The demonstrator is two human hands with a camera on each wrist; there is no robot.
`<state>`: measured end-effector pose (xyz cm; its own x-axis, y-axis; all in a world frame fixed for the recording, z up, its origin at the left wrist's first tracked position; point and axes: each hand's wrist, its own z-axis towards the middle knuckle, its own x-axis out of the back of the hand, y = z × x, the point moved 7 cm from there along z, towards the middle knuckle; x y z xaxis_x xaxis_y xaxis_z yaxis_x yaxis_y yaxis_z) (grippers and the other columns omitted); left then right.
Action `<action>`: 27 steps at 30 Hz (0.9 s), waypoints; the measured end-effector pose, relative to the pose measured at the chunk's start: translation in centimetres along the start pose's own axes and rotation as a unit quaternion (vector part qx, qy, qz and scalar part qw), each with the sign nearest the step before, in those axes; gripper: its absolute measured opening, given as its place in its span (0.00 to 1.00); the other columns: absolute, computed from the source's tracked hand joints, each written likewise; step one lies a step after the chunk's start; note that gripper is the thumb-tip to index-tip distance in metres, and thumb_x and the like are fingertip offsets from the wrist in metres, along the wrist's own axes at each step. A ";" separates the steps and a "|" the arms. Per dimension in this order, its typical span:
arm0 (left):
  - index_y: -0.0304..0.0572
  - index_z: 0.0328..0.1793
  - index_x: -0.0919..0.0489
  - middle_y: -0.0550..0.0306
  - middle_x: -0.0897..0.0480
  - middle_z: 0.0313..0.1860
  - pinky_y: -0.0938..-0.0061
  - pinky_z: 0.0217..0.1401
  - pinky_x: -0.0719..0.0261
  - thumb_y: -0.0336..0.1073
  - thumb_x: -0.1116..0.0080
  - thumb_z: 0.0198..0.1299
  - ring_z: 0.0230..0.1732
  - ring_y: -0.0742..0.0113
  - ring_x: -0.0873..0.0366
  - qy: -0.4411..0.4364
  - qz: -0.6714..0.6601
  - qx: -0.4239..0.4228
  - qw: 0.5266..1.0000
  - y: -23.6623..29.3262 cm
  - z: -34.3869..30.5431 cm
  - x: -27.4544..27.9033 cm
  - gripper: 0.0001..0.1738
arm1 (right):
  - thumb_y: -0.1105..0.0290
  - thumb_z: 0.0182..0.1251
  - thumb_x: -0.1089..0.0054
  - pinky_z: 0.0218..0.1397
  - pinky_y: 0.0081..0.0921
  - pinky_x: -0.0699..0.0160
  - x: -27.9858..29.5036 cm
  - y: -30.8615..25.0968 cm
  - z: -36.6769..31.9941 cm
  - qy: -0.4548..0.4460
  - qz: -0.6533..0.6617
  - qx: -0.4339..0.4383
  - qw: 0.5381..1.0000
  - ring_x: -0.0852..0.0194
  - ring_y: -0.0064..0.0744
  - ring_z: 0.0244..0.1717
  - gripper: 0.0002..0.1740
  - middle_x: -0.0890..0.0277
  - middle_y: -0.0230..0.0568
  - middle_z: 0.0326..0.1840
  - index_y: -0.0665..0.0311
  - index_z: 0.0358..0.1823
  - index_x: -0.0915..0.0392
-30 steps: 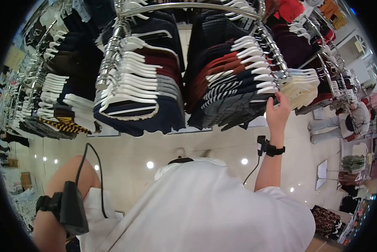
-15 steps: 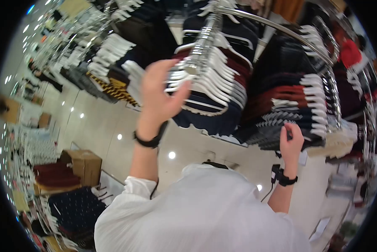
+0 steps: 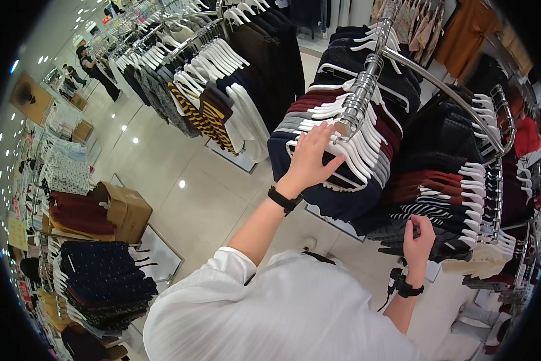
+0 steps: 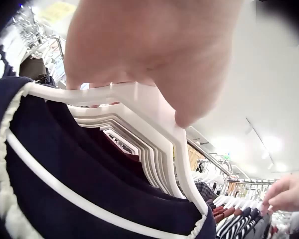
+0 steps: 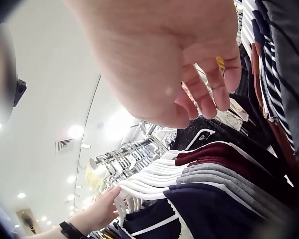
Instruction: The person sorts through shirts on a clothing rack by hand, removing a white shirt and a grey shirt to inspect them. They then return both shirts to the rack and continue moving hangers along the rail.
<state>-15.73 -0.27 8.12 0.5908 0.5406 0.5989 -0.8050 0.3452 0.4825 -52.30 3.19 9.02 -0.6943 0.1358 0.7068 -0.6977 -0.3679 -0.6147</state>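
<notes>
In the head view my left hand (image 3: 309,157) rests on the white hangers (image 3: 362,157) at the front end of the left rail, fingers extended and thumb spread. The left wrist view has its palm over the front hanger (image 4: 154,112), thumb at one shoulder, with the fingers partly hidden behind. From that hanger hangs a navy top (image 4: 65,144) with a pale ruffled neckline. My right hand (image 3: 419,239) is beside dark grey garments (image 3: 448,240) on the right rail. In the right wrist view its fingers (image 5: 220,97) are loosely bent and hold nothing.
Chrome rails (image 3: 366,84) and a curved bar (image 3: 451,96) join the two hanging rows. Striped and rust-red tops (image 3: 430,180) hang at right. Another rack with a yellow-black striped garment (image 3: 201,114) stands left. A cardboard box (image 3: 129,210) and distant people (image 3: 99,69) appear farther left.
My left hand has risen from low at my side to the left rail's hangers. The head view has swung left. My right hand has drawn back from the right rail's front hangers.
</notes>
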 end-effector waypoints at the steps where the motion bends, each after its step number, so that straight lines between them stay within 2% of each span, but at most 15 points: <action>1: 0.35 0.76 0.30 0.37 0.24 0.74 0.46 0.68 0.27 0.49 0.26 0.63 0.71 0.37 0.24 0.003 0.002 0.001 1.000 0.2 -0.1 -0.1 0.41 | 0.81 0.69 0.36 0.51 0.36 0.20 0.1 0.0 0.0 -0.003 0.000 0.002 1.000 0.18 0.47 0.44 0.06 0.20 0.49 0.41 0.72 0.45 0.20; 4: 0.37 0.74 0.28 0.39 0.22 0.74 0.42 0.70 0.28 0.55 0.25 0.61 0.75 0.38 0.26 0.020 0.025 0.037 0.999 0.5 -0.2 -0.3 0.43 | 0.81 0.69 0.36 0.51 0.36 0.20 0.5 0.2 -0.1 -0.010 0.007 0.011 1.000 0.18 0.47 0.44 0.06 0.20 0.48 0.41 0.72 0.45 0.20; 6: 0.39 0.71 0.24 0.40 0.21 0.73 0.38 0.75 0.32 0.60 0.24 0.58 0.80 0.38 0.31 0.002 0.000 0.123 0.992 -0.1 -0.2 -1.0 0.44 | 0.81 0.69 0.36 0.51 0.36 0.20 0.7 0.8 -0.2 -0.019 0.006 0.017 1.000 0.18 0.47 0.44 0.06 0.20 0.48 0.41 0.72 0.45 0.20; 7: 0.39 0.71 0.24 0.40 0.21 0.73 0.38 0.75 0.32 0.60 0.24 0.58 0.80 0.38 0.31 0.003 0.002 0.126 0.992 0.7 0.0 -1.0 0.44 | 0.81 0.69 0.36 0.51 0.36 0.19 0.7 1.1 -0.3 -0.026 0.006 0.018 0.999 0.18 0.47 0.44 0.06 0.20 0.48 0.41 0.72 0.45 0.20; 9: 0.40 0.75 0.25 0.43 0.21 0.74 0.25 0.76 0.39 0.66 0.24 0.54 0.81 0.30 0.33 0.009 0.085 0.214 0.973 1.2 0.1 -1.0 0.50 | 0.80 0.69 0.36 0.51 0.36 0.19 0.9 1.4 -0.6 -0.029 0.013 0.017 0.999 0.18 0.47 0.44 0.06 0.19 0.48 0.41 0.72 0.45 0.20; 11: 0.40 0.72 0.22 0.45 0.19 0.71 0.27 0.74 0.39 0.66 0.24 0.53 0.78 0.29 0.31 0.046 0.089 0.222 0.970 1.0 0.1 -1.8 0.49 | 0.80 0.69 0.35 0.51 0.37 0.19 1.3 1.5 -0.8 -0.032 0.020 0.022 0.999 0.18 0.49 0.44 0.06 0.18 0.49 0.42 0.72 0.45 0.20; 13: 0.39 0.67 0.20 0.44 0.15 0.63 0.31 0.78 0.39 0.64 0.23 0.52 0.72 0.34 0.24 0.089 0.005 0.236 0.968 0.5 0.6 -2.1 0.45 | 0.79 0.68 0.35 0.52 0.38 0.19 1.7 2.0 -1.0 -0.032 0.021 0.019 0.999 0.18 0.52 0.45 0.07 0.18 0.51 0.42 0.72 0.46 0.19; 14: 0.38 0.60 0.18 0.45 0.14 0.56 0.37 0.80 0.37 0.62 0.21 0.51 0.64 0.39 0.20 0.117 -0.003 0.198 0.973 1.2 1.2 -1.7 0.41 | 0.79 0.68 0.35 0.52 0.38 0.19 1.8 2.4 -1.1 -0.029 0.027 0.019 0.999 0.17 0.52 0.46 0.07 0.18 0.51 0.43 0.72 0.45 0.18; 15: 0.37 0.56 0.18 0.45 0.14 0.54 0.43 0.81 0.35 0.59 0.20 0.50 0.62 0.41 0.18 0.117 0.020 0.213 0.970 1.8 1.4 -1.5 0.39 | 0.79 0.68 0.34 0.53 0.39 0.19 2.0 2.7 -1.2 -0.025 0.032 0.020 0.999 0.17 0.53 0.46 0.07 0.17 0.51 0.43 0.72 0.45 0.18; 17: 0.36 0.56 0.18 0.45 0.14 0.56 0.43 0.81 0.34 0.58 0.20 0.50 0.62 0.40 0.18 0.120 0.033 0.195 0.973 0.9 1.3 -2.4 0.38 | 0.79 0.67 0.35 0.53 0.40 0.18 2.3 3.5 -1.5 -0.024 0.041 0.011 0.999 0.16 0.54 0.47 0.07 0.17 0.52 0.43 0.72 0.45 0.18; 18: 0.37 0.55 0.16 0.44 0.12 0.49 0.53 0.59 0.20 0.52 0.17 0.49 0.52 0.40 0.17 0.162 0.068 0.136 0.975 1.1 1.3 -2.3 0.34 | 0.79 0.66 0.35 0.54 0.40 0.18 2.5 3.9 -1.6 -0.021 0.043 0.010 0.999 0.16 0.53 0.47 0.07 0.16 0.52 0.43 0.72 0.45 0.18; 23: 0.30 0.57 0.17 0.41 0.14 0.45 0.60 0.53 0.18 0.52 0.18 0.51 0.47 0.47 0.15 0.094 0.051 0.180 0.978 -0.2 1.2 -2.6 0.37 | 0.79 0.66 0.34 0.54 0.40 0.18 3.3 5.6 -2.1 -0.017 0.061 0.011 0.998 0.17 0.54 0.47 0.08 0.16 0.51 0.43 0.71 0.45 0.18; 24: 0.28 0.59 0.17 0.42 0.14 0.45 0.63 0.52 0.17 0.51 0.18 0.51 0.46 0.50 0.14 0.096 0.039 0.157 0.982 -0.5 1.2 -2.7 0.38 | 0.79 0.65 0.34 0.54 0.40 0.19 3.3 6.2 -2.2 -0.021 0.067 0.004 0.998 0.17 0.54 0.47 0.07 0.16 0.50 0.43 0.71 0.44 0.18; 25: 0.27 0.63 0.18 0.42 0.13 0.49 0.63 0.55 0.17 0.52 0.18 0.51 0.49 0.53 0.13 0.072 0.015 0.185 0.980 -0.8 1.2 -2.8 0.41 | 0.79 0.65 0.34 0.54 0.40 0.19 3.5 6.8 -2.2 -0.019 0.065 -0.003 0.998 0.17 0.54 0.47 0.07 0.16 0.50 0.43 0.71 0.44 0.18; 27: 0.26 0.69 0.20 0.41 0.12 0.54 0.65 0.58 0.17 0.52 0.19 0.52 0.52 0.56 0.13 0.043 0.011 0.221 0.974 -1.5 0.9 -2.9 0.46 | 0.80 0.68 0.35 0.51 0.33 0.17 3.9 7.0 -2.3 -0.009 0.046 0.034 0.998 0.16 0.46 0.44 0.07 0.17 0.49 0.42 0.73 0.45 0.18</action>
<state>-16.21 -3.08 6.21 0.5511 0.6125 0.5666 -0.7051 -0.0212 0.7088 -60.28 3.29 6.68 -0.7508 0.0825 0.6554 -0.6177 -0.4391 -0.6524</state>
